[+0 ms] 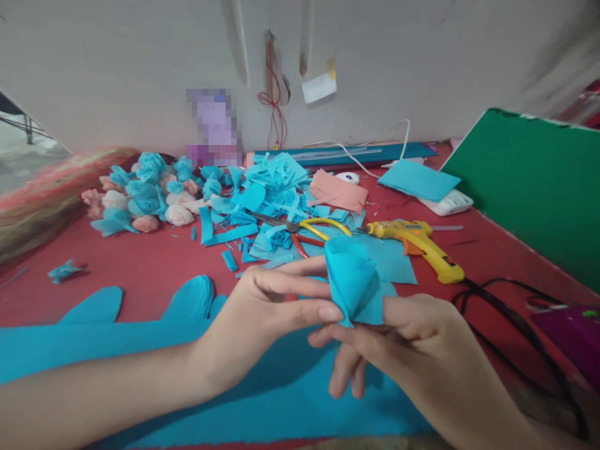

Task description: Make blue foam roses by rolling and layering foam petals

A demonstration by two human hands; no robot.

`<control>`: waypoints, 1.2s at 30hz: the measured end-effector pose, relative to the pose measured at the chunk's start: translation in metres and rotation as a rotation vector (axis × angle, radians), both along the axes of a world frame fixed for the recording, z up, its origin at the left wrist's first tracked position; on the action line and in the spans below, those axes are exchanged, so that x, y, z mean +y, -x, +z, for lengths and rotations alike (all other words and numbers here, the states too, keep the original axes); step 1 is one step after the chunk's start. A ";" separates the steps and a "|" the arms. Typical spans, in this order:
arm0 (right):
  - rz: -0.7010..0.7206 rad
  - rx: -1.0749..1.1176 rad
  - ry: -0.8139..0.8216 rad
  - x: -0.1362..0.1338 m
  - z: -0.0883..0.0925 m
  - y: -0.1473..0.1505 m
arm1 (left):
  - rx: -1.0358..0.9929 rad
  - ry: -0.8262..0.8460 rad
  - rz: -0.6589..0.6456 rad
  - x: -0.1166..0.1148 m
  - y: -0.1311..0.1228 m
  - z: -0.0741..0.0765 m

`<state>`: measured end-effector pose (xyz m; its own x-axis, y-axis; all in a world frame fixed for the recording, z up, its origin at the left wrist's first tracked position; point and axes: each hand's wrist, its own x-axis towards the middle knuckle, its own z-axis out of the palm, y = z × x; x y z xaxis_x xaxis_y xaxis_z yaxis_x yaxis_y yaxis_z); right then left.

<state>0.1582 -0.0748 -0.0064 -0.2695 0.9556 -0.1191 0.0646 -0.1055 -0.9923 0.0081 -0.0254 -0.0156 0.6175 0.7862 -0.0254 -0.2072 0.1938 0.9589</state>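
Between my two hands is a piece of blue crepe paper, curled into a cone with its narrow end down. My left hand pinches its left side near the bottom, thumb in front. Around the lower right of the paper, my right hand closes with thumb and fingers; some of its fingertips hang below. Under both hands lies a wide blue sheet. Just behind the paper, scissors with one yellow and one red handle rest on blue scraps.
A yellow glue gun lies to the right, its black cord running toward me. Blue, pink and white paper flowers are heaped back left. Blue petal shapes lie left. A green board stands at the right.
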 end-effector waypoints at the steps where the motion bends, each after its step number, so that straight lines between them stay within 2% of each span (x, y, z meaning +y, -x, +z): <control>1: 0.014 -0.022 -0.006 0.000 0.001 0.001 | -0.007 -0.001 0.000 0.000 0.000 0.000; 14: -0.019 -0.154 -0.104 0.000 0.005 0.005 | -0.037 0.003 0.043 0.002 0.000 -0.005; 21: -0.095 -0.352 -0.286 0.000 0.006 0.006 | -0.056 0.103 0.050 0.001 0.000 -0.004; 26: -0.114 -0.383 -0.374 -0.001 0.005 0.007 | 0.008 0.106 0.085 0.000 0.002 -0.004; 31: -0.086 -0.262 -0.279 0.000 0.002 0.009 | 0.044 0.025 0.123 0.001 0.002 -0.003; 36: -0.071 -0.131 -0.124 0.005 0.001 0.009 | 0.004 0.018 0.143 0.004 0.001 0.002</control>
